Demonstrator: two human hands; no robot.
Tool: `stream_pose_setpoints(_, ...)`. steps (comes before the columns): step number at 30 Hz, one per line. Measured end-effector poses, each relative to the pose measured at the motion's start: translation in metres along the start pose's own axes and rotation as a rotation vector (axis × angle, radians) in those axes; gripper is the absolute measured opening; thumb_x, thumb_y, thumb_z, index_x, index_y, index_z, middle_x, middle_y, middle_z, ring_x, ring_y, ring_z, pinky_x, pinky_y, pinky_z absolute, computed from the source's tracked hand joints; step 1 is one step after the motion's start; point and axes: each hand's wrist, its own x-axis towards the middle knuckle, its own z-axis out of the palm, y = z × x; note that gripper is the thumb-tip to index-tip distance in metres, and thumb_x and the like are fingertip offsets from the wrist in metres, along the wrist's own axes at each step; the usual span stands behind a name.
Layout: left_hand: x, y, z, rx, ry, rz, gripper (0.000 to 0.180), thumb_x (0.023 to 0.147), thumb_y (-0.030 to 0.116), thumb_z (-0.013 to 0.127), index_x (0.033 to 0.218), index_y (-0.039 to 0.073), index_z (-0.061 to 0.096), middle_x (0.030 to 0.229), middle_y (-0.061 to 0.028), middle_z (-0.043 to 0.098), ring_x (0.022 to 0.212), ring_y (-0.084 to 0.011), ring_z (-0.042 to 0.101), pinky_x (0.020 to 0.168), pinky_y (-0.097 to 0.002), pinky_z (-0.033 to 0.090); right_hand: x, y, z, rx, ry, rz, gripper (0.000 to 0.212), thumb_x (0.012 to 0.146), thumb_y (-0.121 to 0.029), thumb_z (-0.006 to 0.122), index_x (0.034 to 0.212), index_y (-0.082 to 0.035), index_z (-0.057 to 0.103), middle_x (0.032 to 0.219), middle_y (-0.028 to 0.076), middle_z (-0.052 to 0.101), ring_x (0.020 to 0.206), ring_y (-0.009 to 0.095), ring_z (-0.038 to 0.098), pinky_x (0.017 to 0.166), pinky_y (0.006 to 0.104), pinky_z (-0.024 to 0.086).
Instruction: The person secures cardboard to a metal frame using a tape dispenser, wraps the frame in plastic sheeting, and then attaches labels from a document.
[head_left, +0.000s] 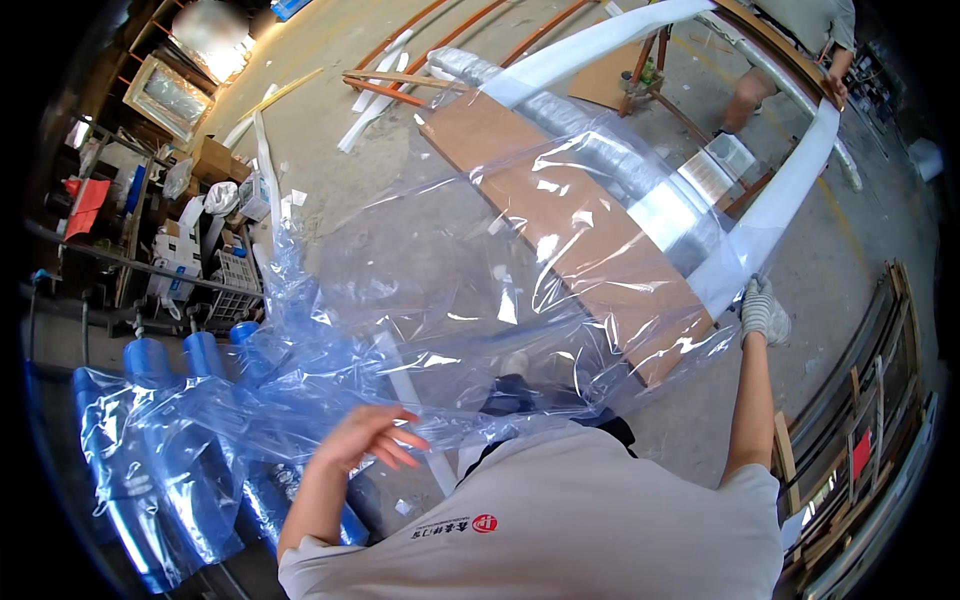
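A wide sheet of clear plastic film (410, 250) stretches from the blue rolls at the left across to the right. It lies over a brown cardboard panel (560, 225) and part of a frame wrapped in white foam (785, 200). My right hand (763, 312), in a striped knit glove, is closed on the film's edge beside the frame's near corner; its fingertips are partly hidden. Bare and empty, my left hand (375, 437) hovers above the bunched near part of the film, fingers spread.
Several blue film rolls (205, 440) lie at the left. Behind them stands a cluttered metal rack (150, 265). Another person's hand (834, 88) touches the frame's far corner. Reddish trestle bars (480, 35) are at the back, and long profiles (850, 400) lean at the right.
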Motion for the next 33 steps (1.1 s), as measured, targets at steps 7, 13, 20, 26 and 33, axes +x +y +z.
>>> stream_pose_setpoints(7,0.131,0.195,-0.02,0.881,0.603,1.052,0.056,0.085,0.044,0.048,0.116,-0.004,0.05,0.117,-0.024,0.051,0.112,-0.034,0.048,0.094,-0.0383,0.036,0.0,0.02,0.01,-0.04,0.11,0.104,0.027,0.082,-0.026,0.06,0.088,0.0,0.056,0.06,0.006,0.055,0.046,0.013,0.048,0.04,0.0285,0.038)
stream_pose_setpoints(13,0.388,0.286,-0.024,1.296,0.852,0.855,0.088,0.08,0.062,0.038,0.13,-0.008,0.027,0.138,-0.0252,0.023,0.131,-0.0339,0.017,0.107,-0.0418,0.017,-0.036,0.042,-0.001,0.455,0.21,0.148,0.03,0.076,-0.023,0.068,0.095,-0.001,0.063,0.081,0.008,0.063,0.072,0.015,0.058,0.065,0.0267,0.046)
stream_pose_setpoints(20,0.43,0.303,-0.026,1.484,0.793,0.997,0.094,0.077,0.065,0.043,0.134,-0.006,0.021,0.141,-0.0227,0.02,0.132,-0.035,0.016,0.106,-0.0418,0.015,-0.071,0.02,0.011,0.291,0.291,0.252,0.024,0.08,-0.024,0.062,0.083,0.0,0.065,0.065,0.004,0.059,0.052,0.011,0.048,0.048,0.0285,0.04)
stream_pose_setpoints(26,0.419,0.319,-0.017,1.447,0.735,1.013,0.087,0.078,0.057,0.048,0.132,-0.007,0.025,0.138,-0.0249,0.024,0.13,-0.0342,0.02,0.106,-0.0385,0.02,-0.078,-0.014,0.003,0.14,0.32,0.373,0.029,0.079,-0.026,0.062,0.093,0.0,0.064,0.067,0.002,0.058,0.055,0.011,0.048,0.05,0.028,0.04)
stream_pose_setpoints(33,0.335,0.288,0.012,1.085,0.649,1.312,0.072,0.076,0.035,0.064,0.126,-0.008,0.035,0.131,-0.0264,0.035,0.124,-0.0371,0.032,0.102,-0.0388,0.028,0.017,0.014,-0.021,-0.067,0.367,0.179,0.035,0.079,-0.029,0.062,0.095,0.002,0.063,0.079,0.008,0.063,0.069,0.016,0.054,0.064,0.0301,0.044)
